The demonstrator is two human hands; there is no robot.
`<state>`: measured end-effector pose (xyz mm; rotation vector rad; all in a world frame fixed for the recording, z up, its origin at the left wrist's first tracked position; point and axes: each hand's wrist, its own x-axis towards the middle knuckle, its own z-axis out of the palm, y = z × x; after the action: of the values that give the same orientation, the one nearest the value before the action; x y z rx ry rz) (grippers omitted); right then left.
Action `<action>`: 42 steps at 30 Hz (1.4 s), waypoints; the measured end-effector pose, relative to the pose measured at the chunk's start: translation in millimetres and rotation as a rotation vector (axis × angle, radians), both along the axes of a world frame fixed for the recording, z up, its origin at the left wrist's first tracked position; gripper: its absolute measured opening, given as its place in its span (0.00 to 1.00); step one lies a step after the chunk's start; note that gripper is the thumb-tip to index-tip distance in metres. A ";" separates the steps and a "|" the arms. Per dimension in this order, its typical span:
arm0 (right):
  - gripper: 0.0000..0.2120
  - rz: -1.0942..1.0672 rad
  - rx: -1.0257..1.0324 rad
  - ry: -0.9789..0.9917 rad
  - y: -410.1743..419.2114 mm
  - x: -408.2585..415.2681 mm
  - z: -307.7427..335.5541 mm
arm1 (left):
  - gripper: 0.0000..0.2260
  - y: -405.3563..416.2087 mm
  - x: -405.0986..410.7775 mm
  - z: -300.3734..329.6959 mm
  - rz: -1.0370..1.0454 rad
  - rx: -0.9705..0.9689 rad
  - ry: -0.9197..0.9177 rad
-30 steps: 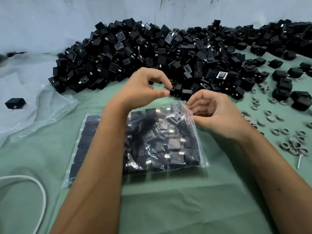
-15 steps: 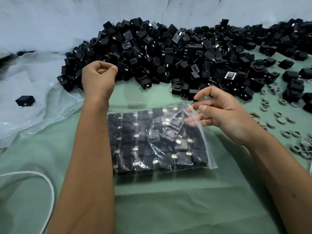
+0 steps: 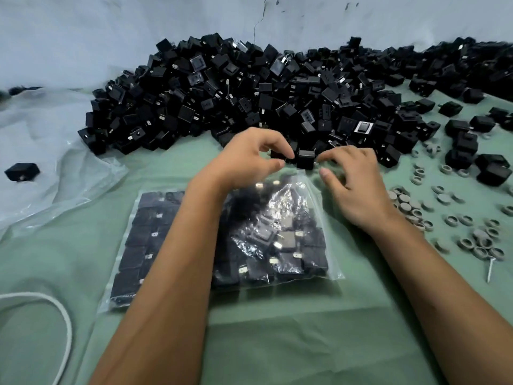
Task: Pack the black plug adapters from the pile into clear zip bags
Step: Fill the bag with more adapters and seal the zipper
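Hands at the near edge of an adapter heap, over a filled zip bag on a green surface.

Green cloth covers the surface (image 3: 277,343), which runs back to a pale, cracked wall (image 3: 111,37). The pile of black plug adapters (image 3: 249,93) spreads along that wall; the clear zip bag (image 3: 277,240), packed with adapters, lies flat near the person. The left hand (image 3: 247,159) pinches an adapter (image 3: 279,154); the right hand (image 3: 355,184), fingers curled, touches another adapter (image 3: 305,159). Grey rings (image 3: 472,240) scatter right; crumpled clear plastic (image 3: 55,168) and a white cord (image 3: 59,326) lie left.
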<state>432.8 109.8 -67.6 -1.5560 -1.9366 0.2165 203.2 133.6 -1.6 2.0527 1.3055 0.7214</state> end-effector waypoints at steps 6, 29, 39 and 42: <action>0.23 0.139 -0.045 -0.191 4.4 -7.4 -4.0 | 0.17 -4.0 12.6 0.7 -0.143 -0.104 0.045; 0.13 0.230 0.099 -0.086 2.0 -18.9 -5.1 | 0.16 -9.2 21.3 1.1 -0.178 -0.097 0.190; 0.14 0.246 -0.023 -0.008 -4.1 -18.2 1.1 | 0.18 -8.8 24.1 0.0 -0.181 -0.150 0.234; 0.09 0.143 0.001 0.029 -2.7 -16.0 1.1 | 0.19 -10.3 30.4 0.7 -0.187 -0.137 0.271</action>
<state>416.8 107.1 -66.5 -1.4073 -2.0257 0.2970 233.6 123.2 -0.8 2.1772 1.2455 0.2692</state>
